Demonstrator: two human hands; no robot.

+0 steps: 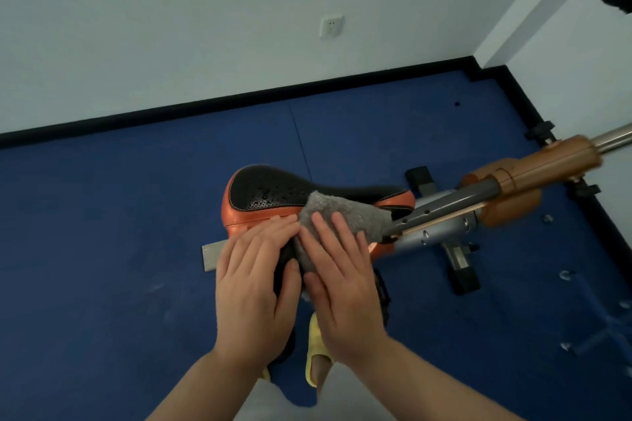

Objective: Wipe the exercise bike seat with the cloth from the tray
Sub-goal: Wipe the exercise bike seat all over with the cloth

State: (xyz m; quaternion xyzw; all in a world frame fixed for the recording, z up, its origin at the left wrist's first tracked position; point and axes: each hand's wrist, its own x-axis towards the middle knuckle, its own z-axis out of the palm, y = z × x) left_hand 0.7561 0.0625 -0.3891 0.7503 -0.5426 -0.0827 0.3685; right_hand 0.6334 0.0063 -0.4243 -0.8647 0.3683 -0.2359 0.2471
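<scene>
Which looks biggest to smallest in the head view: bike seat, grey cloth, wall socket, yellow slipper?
1. bike seat, widest span, partly hidden by hands and cloth.
2. grey cloth, partly under the right hand.
3. yellow slipper, mostly hidden, so unsure.
4. wall socket, smallest, though farther from the camera.

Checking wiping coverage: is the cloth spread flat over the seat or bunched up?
Spread, not balled: the grey cloth drapes over the seat's near side, pressed by the flat right hand. Whether it is doubled over, cannot tell.
</scene>
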